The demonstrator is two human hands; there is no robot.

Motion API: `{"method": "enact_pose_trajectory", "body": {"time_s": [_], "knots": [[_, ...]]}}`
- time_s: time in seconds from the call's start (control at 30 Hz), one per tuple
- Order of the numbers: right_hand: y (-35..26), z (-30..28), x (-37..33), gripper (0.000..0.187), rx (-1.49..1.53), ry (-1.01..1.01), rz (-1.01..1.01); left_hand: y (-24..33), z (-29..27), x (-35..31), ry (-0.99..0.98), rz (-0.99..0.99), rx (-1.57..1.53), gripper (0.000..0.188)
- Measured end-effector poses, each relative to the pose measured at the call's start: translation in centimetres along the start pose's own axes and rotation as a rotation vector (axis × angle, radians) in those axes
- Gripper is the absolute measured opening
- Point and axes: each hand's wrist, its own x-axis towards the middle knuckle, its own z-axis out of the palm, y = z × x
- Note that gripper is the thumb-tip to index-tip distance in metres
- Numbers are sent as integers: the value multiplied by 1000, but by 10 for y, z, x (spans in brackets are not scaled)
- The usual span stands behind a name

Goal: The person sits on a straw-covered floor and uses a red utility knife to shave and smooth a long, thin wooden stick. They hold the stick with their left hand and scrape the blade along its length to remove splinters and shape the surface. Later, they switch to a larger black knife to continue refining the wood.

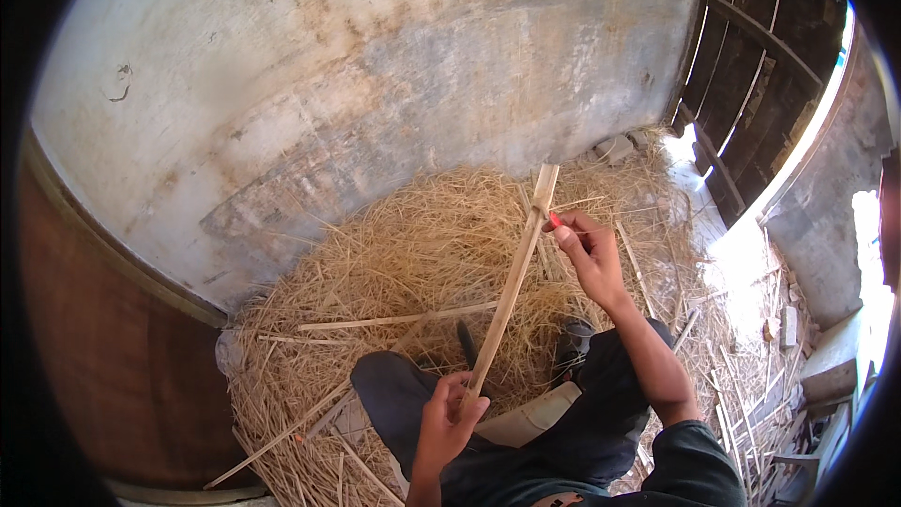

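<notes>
A long pale bamboo strip (511, 296) slants up and away in front of me, with a raised node near its far end. My left hand (449, 420) is closed around its near end, above my left knee. Beside the node, my right hand (587, 249) pinches a small red thing (555, 220); its kind is too small to make out, and its tip is at the strip's edge. Between my knees lies a dark, blade-like thing (466, 343), partly hidden by the strip.
Straw and thin shavings (422, 225) are heaped over the floor, with loose bamboo strips (394, 322) among them. A stained wall (375, 84) rises behind. On the right are a dark plank door (751, 84) and brick pieces (788, 327); a brown panel (122, 338) stands left.
</notes>
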Motion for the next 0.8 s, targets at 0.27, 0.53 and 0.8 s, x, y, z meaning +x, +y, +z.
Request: {"method": "enact_pose_trajectory", "body": {"time_s": [0.27, 0.53, 0.8], "knots": [[-3, -1, 0, 22, 38, 46, -18, -21, -9, 3, -139, -165, 71, 31], [12, -19, -6, 30, 134, -82, 107, 1, -10, 13, 80, -6, 266, 33], [-2, -14, -6, 17, -58, -145, -48, 45, -6, 32, 191, 94, 392, 33]]}}
